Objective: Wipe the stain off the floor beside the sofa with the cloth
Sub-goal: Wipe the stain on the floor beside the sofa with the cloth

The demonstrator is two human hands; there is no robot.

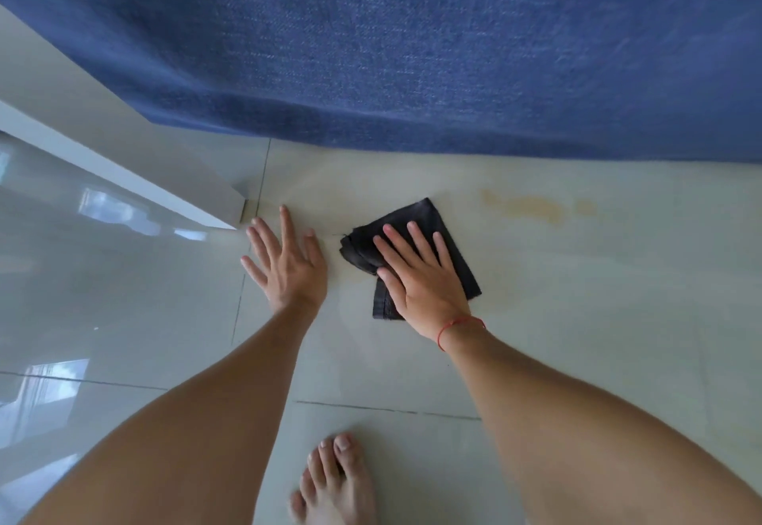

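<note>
Head view: the cloth (416, 248) is dark grey, folded into a rough square with bunched layers at its left edge, lying flat on the pale tiled floor (577, 318) just in front of the blue sofa (412, 50). The right hand (416, 277), fingers spread and flat, presses down on the cloth without gripping it; a red string (457, 328) circles that wrist. The stain (536, 207), a yellowish smear, lies to the right of the cloth, apart from it, near the sofa's base. The left hand (284, 260) is open, fingers splayed, holding nothing, beside the cloth. A bare foot (334, 479) stands below.
</note>
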